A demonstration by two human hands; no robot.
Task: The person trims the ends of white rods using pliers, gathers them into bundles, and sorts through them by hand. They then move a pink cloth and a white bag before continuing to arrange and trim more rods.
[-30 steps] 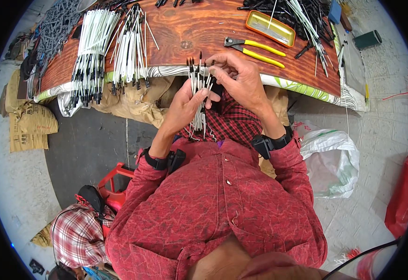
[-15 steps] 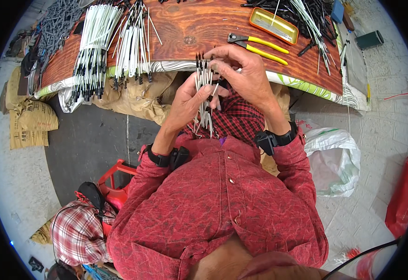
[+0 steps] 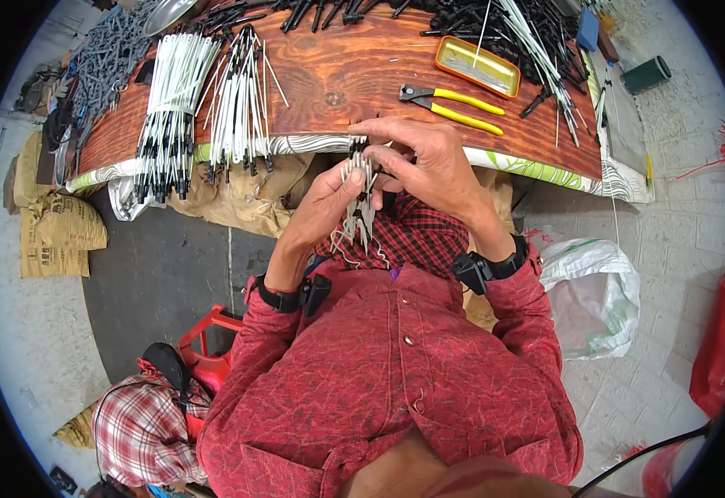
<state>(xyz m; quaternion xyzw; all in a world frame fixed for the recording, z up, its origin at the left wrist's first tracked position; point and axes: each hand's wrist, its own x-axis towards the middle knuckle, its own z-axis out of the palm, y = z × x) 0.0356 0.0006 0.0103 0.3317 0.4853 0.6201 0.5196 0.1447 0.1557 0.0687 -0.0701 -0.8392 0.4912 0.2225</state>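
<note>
My left hand (image 3: pixel 319 203) is closed round a small bundle of thin white rods (image 3: pixel 359 217) with black tips, its thumb lying across them. The bundle stands roughly upright over my lap, just in front of the table edge. My right hand (image 3: pixel 433 166) bends over its upper end, with index finger and thumb on either side of the black tips; its other fingertips are partly hidden. On the wooden table (image 3: pixel 338 79) lie a larger tied bundle of white rods (image 3: pixel 169 91) and a looser bunch (image 3: pixel 238 108), both with black ends over the edge.
Yellow-handled end cutters (image 3: pixel 462 109) lie beyond my right hand, near an orange-rimmed tray (image 3: pixel 480 68). Black parts (image 3: pixel 479 18) are heaped at the back, grey parts (image 3: pixel 109 62) at far left. A white plastic bag (image 3: pixel 599 303) and red stool (image 3: pixel 213 336) stand on the floor.
My right hand has come down and closed in over the bundle's black tips. The bundle now sits slightly lower against the table edge, and the view has tilted a little.
</note>
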